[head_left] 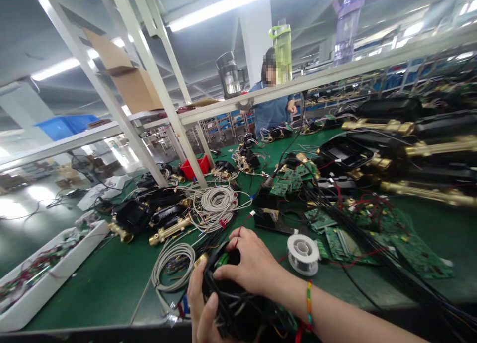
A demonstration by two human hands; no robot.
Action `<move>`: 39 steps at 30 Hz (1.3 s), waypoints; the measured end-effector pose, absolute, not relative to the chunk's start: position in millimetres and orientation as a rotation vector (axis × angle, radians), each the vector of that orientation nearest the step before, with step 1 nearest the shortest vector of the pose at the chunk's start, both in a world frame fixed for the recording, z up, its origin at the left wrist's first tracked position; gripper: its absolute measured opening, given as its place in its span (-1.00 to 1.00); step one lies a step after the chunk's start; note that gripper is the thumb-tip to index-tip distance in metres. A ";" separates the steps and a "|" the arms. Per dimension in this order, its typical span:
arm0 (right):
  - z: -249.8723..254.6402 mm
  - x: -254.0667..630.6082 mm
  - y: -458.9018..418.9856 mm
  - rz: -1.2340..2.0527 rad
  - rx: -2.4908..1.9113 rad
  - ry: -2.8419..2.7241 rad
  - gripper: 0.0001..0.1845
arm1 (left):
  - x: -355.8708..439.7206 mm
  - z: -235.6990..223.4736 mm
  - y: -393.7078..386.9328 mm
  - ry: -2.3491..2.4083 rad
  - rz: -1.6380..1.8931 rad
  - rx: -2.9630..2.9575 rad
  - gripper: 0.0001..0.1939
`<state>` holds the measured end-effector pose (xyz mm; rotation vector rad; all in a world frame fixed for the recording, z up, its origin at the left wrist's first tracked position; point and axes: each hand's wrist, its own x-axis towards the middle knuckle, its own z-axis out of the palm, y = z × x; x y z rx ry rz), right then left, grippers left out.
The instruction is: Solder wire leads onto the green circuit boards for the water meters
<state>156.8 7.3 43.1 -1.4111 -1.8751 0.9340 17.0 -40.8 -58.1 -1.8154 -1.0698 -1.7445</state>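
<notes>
At the near edge of the green bench, both hands are on a black device with a brass fitting and a tangle of black wires (227, 283). My left hand (203, 308) cups it from below, fingers curled round its side. My right hand (253, 266) lies over its top, fingers bent down into the opening where a green part shows. A coloured bracelet is on my right wrist. A red wire runs up from under my right hand.
A spool of solder wire (303, 251) sits just right of my hands. Green circuit boards (406, 243), coiled grey cables (216, 201), black units with brass fittings (164, 224) and a white tray (48, 278) crowd the bench. A person in blue (274, 109) works at the far end.
</notes>
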 end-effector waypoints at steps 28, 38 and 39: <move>65.3 178.3 10.3 0.803 -1.172 -1.758 -0.70 | -14.0 -38.0 -30.5 -1.092 -1.671 -2.038 0.08; -36.4 218.3 -51.2 1.501 -1.174 -0.819 -0.02 | -28.7 -49.4 -21.7 -1.525 -1.774 -1.988 0.02; -38.7 211.2 -46.4 1.527 -1.107 -0.711 0.01 | -27.2 -48.5 -21.2 -1.536 -1.768 -1.981 0.01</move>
